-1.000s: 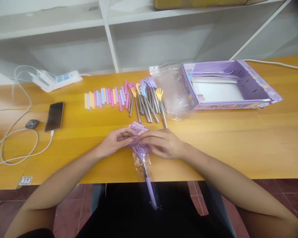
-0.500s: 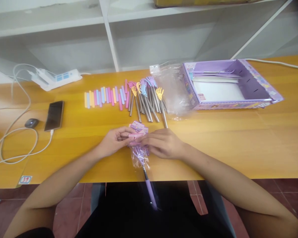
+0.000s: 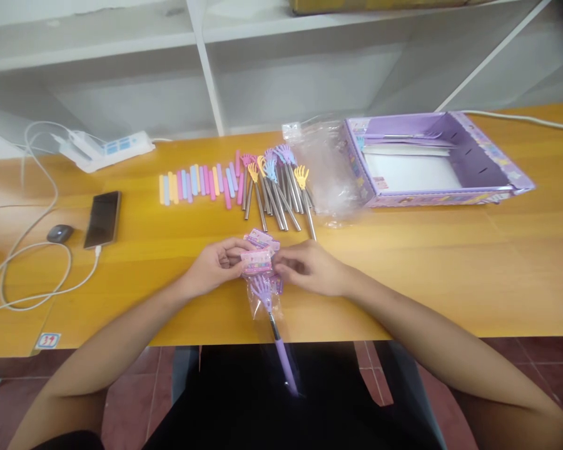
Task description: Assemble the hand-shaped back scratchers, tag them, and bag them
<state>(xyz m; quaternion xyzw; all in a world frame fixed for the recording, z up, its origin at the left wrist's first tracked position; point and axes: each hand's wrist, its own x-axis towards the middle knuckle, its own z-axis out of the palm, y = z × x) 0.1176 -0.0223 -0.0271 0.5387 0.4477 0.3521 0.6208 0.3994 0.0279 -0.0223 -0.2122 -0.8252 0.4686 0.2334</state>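
Note:
My left hand (image 3: 216, 265) pinches the left side of a pink printed header card (image 3: 257, 261) at the top of a clear plastic bag. In the bag lies a purple back scratcher (image 3: 286, 365), its claw toward the card and its handle reaching past the table edge over my lap. My right hand (image 3: 309, 267) is closed, fingertips at the card's right edge. More printed cards (image 3: 261, 238) lie just behind and under it. Beyond my hands is a pile of back scratchers (image 3: 272, 181) with steel rods and coloured claws. Loose coloured handle sleeves (image 3: 197, 181) lie in a row to its left.
Clear plastic bags (image 3: 326, 175) lie beside an open purple box (image 3: 403, 199) at the back right, with a back scratcher inside. To the left are a phone (image 3: 102, 219), a mouse (image 3: 60, 234), cables and a power strip (image 3: 117, 150). Shelving stands behind the table.
My right hand's fingers have slid right across the header card to its edge, uncovering the printed face. My left hand stays in place.

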